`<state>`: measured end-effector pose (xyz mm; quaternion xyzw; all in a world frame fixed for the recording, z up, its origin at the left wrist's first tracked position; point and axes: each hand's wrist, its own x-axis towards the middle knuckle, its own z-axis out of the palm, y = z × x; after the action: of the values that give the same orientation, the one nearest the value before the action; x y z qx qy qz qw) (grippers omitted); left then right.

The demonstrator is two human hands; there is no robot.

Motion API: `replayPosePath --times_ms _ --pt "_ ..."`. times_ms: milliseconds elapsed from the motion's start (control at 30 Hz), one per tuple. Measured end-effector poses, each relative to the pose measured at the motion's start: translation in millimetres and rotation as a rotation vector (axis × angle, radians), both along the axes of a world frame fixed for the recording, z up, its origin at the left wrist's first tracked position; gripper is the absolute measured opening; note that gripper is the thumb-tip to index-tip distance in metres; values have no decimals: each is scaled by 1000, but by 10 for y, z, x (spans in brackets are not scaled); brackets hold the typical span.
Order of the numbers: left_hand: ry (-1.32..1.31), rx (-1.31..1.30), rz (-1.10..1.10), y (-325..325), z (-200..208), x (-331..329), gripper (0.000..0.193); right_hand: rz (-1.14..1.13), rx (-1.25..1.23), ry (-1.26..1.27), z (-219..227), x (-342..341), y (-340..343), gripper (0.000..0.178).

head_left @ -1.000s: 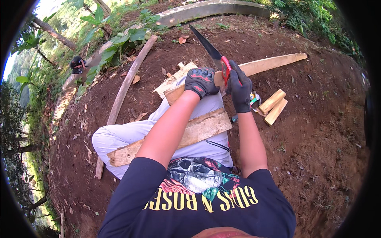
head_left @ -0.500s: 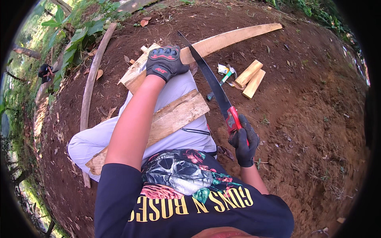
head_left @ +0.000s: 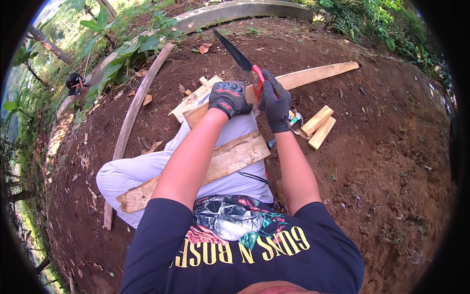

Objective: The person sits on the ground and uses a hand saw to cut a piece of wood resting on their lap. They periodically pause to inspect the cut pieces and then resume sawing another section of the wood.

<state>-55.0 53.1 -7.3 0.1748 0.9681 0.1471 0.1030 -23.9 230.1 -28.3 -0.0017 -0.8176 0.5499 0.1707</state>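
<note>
- Right hand [head_left: 275, 107] in a dark glove, fingers wrapped tight round the red handle of the saw [head_left: 243, 64].
- Saw blade dark, pointing away toward eleven o'clock from the grip, tip up over the bare dirt [head_left: 382, 161].
- Left hand [head_left: 228, 97] in a black glove with red marks, pressed down on the plank [head_left: 298, 77], fingers curled over its near end; how firmly clamped, cannot tell.
- Plank long and pale, running out toward two o'clock from the hands, near end under the left glove and touching the saw grip.
- Flat pale board [head_left: 196, 98] just beside the left hand at nine o'clock, lying on the dirt.
- Rough board [head_left: 230, 159] across the lap at six o'clock from the hands, resting on pale trousers [head_left: 132, 171], under both forearms.
- Two short blocks [head_left: 319, 126] side by side at four o'clock from the right hand, near it on the ground.
- Small coloured bits [head_left: 295, 117] between blocks and right wrist, too small to tell.
- Long thin pole [head_left: 132, 115] well off at nine o'clock, lying along the dirt toward the leaves [head_left: 122, 49].
- Curved concrete edge [head_left: 245, 9] far out at twelve o'clock.
</note>
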Motion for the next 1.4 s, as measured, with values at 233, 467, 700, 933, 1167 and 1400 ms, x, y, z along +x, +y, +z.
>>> replayPosePath --times_ms 233,467,700,933,1167,1400 --pt "17 37 -4 -69 -6 66 52 -14 109 -19 122 1404 388 43" --pt "46 -11 -18 -63 -57 55 52 -127 44 -414 932 2846 818 43" --pt "54 -21 -36 9 -106 48 43 -15 116 -70 442 1720 526 43" --pt "44 15 -25 -16 91 -16 48 7 106 102 46 124 90 38" --pt "-56 -27 -10 -89 46 19 55 -17 47 -101 84 1324 421 41" --pt "31 -2 -22 -56 69 86 57 -101 26 -255 819 2838 809 43"
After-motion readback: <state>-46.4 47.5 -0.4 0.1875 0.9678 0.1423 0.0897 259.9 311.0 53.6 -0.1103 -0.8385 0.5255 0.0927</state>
